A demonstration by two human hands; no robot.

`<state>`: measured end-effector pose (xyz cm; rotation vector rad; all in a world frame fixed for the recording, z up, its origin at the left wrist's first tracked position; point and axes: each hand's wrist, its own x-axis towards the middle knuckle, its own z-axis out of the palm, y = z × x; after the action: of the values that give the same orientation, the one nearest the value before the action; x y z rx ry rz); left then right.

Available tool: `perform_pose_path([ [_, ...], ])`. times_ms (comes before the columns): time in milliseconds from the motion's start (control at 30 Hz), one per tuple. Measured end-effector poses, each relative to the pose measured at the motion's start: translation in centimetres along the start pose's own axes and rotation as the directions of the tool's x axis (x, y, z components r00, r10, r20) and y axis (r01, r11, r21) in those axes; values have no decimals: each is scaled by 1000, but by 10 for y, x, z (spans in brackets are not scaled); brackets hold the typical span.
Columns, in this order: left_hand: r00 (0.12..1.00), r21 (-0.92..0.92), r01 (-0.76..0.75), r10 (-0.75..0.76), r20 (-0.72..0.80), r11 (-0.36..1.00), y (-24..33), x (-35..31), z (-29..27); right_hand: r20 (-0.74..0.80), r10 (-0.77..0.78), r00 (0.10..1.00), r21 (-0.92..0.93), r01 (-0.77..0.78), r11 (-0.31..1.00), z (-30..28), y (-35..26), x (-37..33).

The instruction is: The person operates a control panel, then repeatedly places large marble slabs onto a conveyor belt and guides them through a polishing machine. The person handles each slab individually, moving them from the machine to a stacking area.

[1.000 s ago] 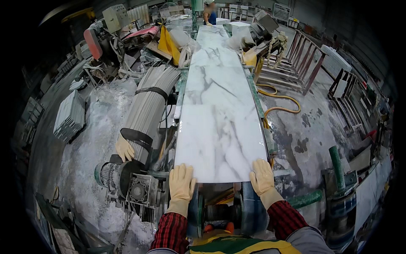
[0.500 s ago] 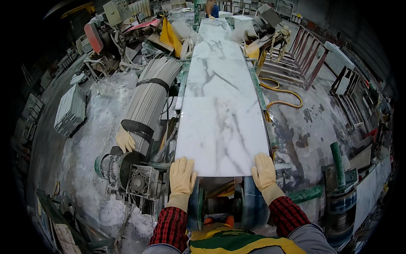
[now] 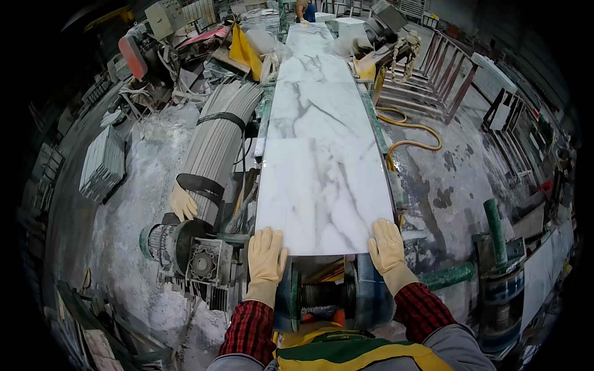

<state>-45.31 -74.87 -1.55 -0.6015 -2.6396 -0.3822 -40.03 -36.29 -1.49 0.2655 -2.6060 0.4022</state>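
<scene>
A long run of white marble-look slabs with grey veins stretches away from me on a conveyor, and the nearest slab (image 3: 315, 210) ends just in front of my body. At its near left corner lies my left hand (image 3: 267, 253), in a cream rubber glove, fingers stretched forward and flat. My right hand (image 3: 387, 250), gloved alike, rests at the near right corner with its fingers straight too. Neither hand is wrapped round anything. Below the slab's edge shows a dark roller shaft (image 3: 325, 299) between blue drums (image 3: 372, 294).
To the left, a motor (image 3: 201, 263) stands by a strapped bundle of grey strips (image 3: 219, 136) with a spare glove (image 3: 183, 202) on it. A yellow hose (image 3: 421, 144) and green pipe (image 3: 447, 277) lie right. A co-worker's hand (image 3: 304, 22) touches the far slab.
The view has shifted slightly, and the co-worker at the far end appears a little further left. My hands stay at the slab's two near corners.
</scene>
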Motion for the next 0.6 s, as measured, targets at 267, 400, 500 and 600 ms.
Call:
perform_pose_path([
  [267, 999, -8, 11, -11, 30, 1000, 3, -4, -4, -20, -2, 1000, -7, 1, 1000, 1, -2, -6],
  [400, 996, -33, 43, -40, 84, 999, 2, -8, -4, -27, -9, 1000, -24, 8, 1000, 0, -4, -8],
  [500, 1000, -7, 16, -16, 26, 1000, 3, -10, -4, -26, -4, 1000, -14, 3, 1000, 0, -4, -9],
  [600, 999, -14, 26, -26, 37, 1000, 3, -12, -3, 1, 14, 1000, 0, -14, 1000, -5, -7, -8],
])
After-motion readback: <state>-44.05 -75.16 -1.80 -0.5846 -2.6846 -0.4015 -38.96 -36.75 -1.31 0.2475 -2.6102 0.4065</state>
